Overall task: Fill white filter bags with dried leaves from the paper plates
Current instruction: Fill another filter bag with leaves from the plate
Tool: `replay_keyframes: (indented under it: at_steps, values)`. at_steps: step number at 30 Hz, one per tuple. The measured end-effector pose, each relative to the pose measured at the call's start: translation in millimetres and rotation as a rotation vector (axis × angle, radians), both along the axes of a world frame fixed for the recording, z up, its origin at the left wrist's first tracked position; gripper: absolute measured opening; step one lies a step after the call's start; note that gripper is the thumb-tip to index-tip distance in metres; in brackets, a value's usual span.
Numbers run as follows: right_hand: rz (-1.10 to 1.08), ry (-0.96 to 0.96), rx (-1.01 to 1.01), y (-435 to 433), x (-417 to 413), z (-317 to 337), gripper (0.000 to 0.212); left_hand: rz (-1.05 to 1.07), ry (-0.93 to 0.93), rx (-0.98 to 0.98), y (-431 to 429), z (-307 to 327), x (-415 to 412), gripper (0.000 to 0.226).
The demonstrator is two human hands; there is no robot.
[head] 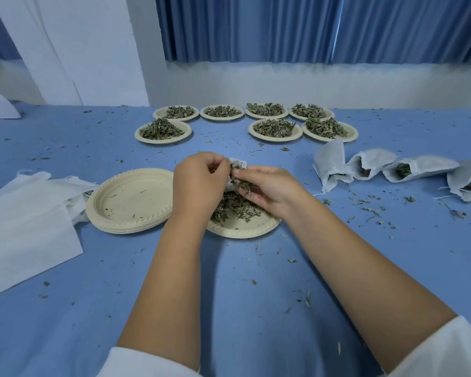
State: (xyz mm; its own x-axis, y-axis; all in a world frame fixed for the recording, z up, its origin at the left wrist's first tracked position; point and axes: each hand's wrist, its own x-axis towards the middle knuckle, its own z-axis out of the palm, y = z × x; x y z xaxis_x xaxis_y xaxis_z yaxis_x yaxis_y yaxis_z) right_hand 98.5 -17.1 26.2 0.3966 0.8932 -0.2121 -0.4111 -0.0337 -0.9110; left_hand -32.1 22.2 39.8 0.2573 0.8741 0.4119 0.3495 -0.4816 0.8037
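My left hand [199, 183] pinches the rim of a white filter bag [238, 162], most of it hidden behind both hands. My right hand [267, 190] grips a bunch of dried leaves [239, 182] at the bag's mouth. Below the hands a paper plate [242, 229] holds a loose heap of leaves. To its left stands a stack of empty paper plates [128, 200]. Several filled bags [373, 164] lie on their sides at the right. Flat empty bags [25, 213] are piled at the left.
Several paper plates heaped with dried leaves [275, 129] sit in two rows at the back of the blue table [229, 295]. Leaf crumbs are scattered over the cloth. A white wall and blue curtain rise behind the table.
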Motion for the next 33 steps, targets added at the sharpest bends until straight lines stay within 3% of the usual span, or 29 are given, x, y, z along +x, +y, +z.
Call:
replay_keyframes:
  at_steps: [13,18,27,31,33]
  values:
    - [-0.048,-0.235,-0.099,4.8,1.4,-4.4,0.013,-0.099,0.121,0.148,-3.9,0.6,1.2,0.012]
    - [-0.084,-0.309,-0.083,1.9,-1.6,-3.8,0.023,-0.125,0.117,0.173,-4.8,0.2,2.4,0.011]
    - [-0.143,-0.554,-0.182,5.3,-6.0,-6.8,0.019,-0.148,0.161,0.161,-8.8,-2.2,7.6,0.012]
    - [-0.08,-0.387,-0.101,1.4,-3.7,-2.0,0.023,-0.076,0.12,0.121,-6.4,-2.7,6.7,0.015]
    - [-0.008,-0.261,-0.05,0.1,-2.1,4.4,0.013,0.001,0.083,0.09,-3.2,-3.0,4.7,0.017]
